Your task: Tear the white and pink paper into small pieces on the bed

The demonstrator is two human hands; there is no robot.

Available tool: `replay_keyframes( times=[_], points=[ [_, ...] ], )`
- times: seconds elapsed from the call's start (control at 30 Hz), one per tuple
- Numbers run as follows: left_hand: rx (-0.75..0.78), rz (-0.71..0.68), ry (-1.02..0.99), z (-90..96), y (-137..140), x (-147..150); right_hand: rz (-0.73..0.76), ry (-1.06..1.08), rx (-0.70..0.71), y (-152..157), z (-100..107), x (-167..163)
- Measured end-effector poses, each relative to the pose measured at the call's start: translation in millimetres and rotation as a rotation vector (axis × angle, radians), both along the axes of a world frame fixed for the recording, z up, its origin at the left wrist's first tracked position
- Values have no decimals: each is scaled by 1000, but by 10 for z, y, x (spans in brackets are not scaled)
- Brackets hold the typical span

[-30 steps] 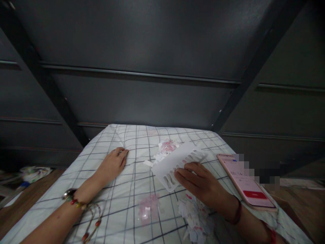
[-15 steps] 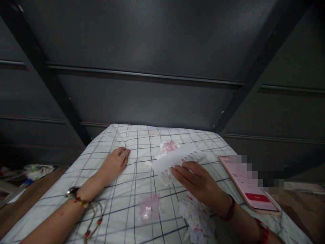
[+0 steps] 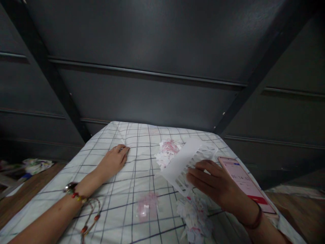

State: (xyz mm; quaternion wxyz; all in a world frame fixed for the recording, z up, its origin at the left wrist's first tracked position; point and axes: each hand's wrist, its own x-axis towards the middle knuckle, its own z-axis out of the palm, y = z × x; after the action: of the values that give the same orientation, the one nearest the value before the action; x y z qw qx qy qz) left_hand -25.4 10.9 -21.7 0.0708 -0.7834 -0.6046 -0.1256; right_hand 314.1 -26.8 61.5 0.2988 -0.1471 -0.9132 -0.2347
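My right hand (image 3: 212, 179) grips a thin white slotted plastic tray (image 3: 181, 161) by its toothed lower edge, holding it tilted above the checked cloth. Partly behind the tray is a pile of small white paper pieces with pink bits (image 3: 169, 152). Nearer to me, below the right hand, lies a second heap of crumpled paper pieces (image 3: 195, 217). My left hand (image 3: 115, 159) rests palm down on the cloth at the left, fingers loosely extended, holding nothing. Between the two arms sits a small clear packet with pink contents (image 3: 147, 206).
A pink-cased phone (image 3: 251, 186) with a timer on its screen lies at the right edge, partly behind my right hand. The white checked cloth (image 3: 137, 135) covers the surface. Dark panels (image 3: 152, 98) rise behind it. Cloth-like clutter (image 3: 38, 166) is at the far left.
My right hand has moved right with the tray, now turned more steeply. More of the far paper pile shows, and the hand now overlaps the phone. The left hand stays put.
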Motion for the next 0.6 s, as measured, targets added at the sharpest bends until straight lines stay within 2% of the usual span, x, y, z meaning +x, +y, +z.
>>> replay_keyframes(
  times=[0.2,0.37,0.6],
  points=[
    [10,-22,14,-11,21,-2,-57,-17,12,-1,49,126],
    [7,-31,-3,-21,43,-6,-96,-3,32,41,6,202],
    [38,-34,-24,-70,71,-11,-79,2,42,41,-59,89]
  ],
)
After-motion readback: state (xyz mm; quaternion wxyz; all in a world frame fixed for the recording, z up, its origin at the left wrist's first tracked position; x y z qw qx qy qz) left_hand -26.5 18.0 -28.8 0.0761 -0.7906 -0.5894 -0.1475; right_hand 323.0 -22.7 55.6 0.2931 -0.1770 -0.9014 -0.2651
